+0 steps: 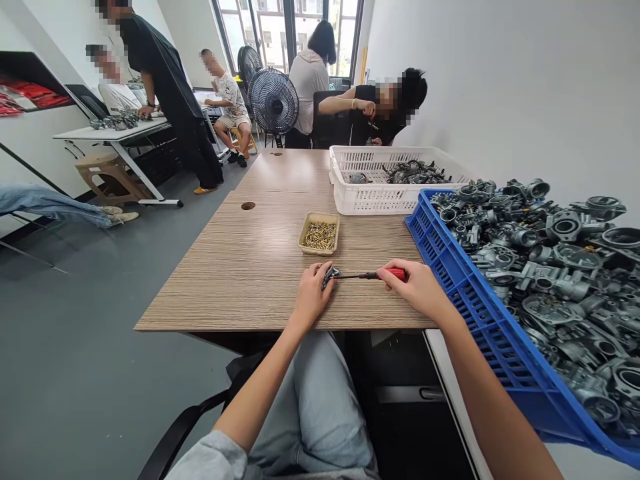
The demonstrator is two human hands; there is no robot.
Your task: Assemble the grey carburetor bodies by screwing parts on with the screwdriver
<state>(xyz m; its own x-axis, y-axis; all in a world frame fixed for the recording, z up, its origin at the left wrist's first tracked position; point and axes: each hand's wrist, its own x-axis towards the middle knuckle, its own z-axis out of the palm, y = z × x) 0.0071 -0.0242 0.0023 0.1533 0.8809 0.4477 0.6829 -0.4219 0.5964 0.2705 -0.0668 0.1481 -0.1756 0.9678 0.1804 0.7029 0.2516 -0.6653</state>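
Observation:
My left hand (313, 291) is closed around a small grey metal carburetor part (330, 275), mostly hidden by the fingers, just above or on the wooden table (225, 267). In my right hand (415, 287) is a screwdriver (373, 275) with a red handle and a dark shaft. It lies nearly level, and its tip points left and meets the metal part. Just beyond my left hand stands a small beige tray (319, 251) filled with tiny brass-coloured pieces (320, 235).
At right, a blue crate (480, 320) is heaped with grey carburetor bodies (565, 260). Behind it sits a white basket (380, 199) with more metal parts (417, 173). A person (360, 120) works at the table's far end. A fan (273, 100) and other people are farther back.

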